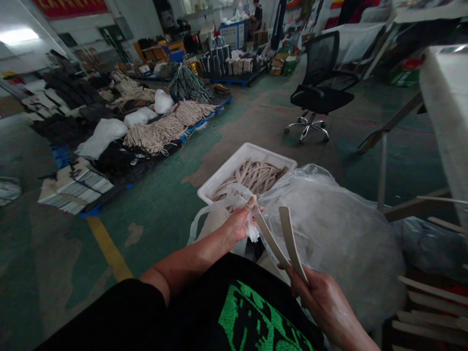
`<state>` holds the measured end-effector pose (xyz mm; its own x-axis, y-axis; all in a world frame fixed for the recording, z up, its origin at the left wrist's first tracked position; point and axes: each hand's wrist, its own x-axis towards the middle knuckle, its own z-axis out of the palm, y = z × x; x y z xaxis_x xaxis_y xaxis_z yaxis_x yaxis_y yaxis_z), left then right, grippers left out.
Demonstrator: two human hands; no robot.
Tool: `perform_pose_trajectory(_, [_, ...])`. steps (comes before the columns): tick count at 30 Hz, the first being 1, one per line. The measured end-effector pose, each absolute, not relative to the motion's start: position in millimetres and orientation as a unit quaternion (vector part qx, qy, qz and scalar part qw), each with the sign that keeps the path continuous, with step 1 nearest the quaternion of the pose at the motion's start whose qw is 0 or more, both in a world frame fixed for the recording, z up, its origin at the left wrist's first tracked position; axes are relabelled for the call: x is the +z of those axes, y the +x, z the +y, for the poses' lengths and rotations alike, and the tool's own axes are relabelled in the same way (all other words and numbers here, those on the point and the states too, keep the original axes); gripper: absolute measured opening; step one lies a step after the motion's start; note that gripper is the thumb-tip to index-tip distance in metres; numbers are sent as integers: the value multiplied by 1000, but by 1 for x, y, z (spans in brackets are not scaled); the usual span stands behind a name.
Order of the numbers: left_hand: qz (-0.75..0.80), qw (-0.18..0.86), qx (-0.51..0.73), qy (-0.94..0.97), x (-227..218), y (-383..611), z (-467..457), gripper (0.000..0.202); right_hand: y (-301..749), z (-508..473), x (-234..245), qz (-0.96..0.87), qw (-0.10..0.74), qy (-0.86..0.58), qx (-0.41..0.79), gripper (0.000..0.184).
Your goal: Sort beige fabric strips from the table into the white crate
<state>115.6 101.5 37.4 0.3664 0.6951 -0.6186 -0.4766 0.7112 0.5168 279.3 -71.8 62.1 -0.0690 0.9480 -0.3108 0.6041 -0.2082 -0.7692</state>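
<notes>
My left hand (239,222) is closed, its thumb pressed on one end of a beige strap (270,239). White translucent plastic strips (210,209) also pass through that hand, hanging out to the left and below it. From there the strap runs down to my right hand (316,292), whose fingers are closed around it. A rounded strap end (285,219) sticks up out of the right hand; I cannot tell if it belongs to the same strap. Just beyond my left hand stands a white plastic bin (246,148) holding many loose beige straps (256,175).
A large clear plastic bag (329,234) bulges right of the bin. Beige strips (435,297) lie at lower right, under a table (444,97). A black office chair (321,92) stands ahead. Pallets at left carry strap bundles (157,134) and white bags (104,136). Someone (256,19) is far back.
</notes>
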Motion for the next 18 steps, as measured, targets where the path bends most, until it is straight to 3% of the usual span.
perform_pose_trajectory(6, [443, 796, 369, 182, 43, 115, 101, 55, 283, -72, 56, -566, 198, -699, 389, 54])
perform_pose_trajectory(10, [444, 787, 363, 228, 33, 120, 82, 61, 279, -54, 52, -523, 220, -704, 428, 59])
perform_pose_trajectory(15, [424, 790, 306, 319, 25, 129, 60, 54, 272, -17, 50, -492, 270, -675, 480, 65])
perform_pose_trajectory(18, [454, 757, 346, 319, 31, 120, 82, 55, 281, -14, 59, -502, 263, -648, 509, 67])
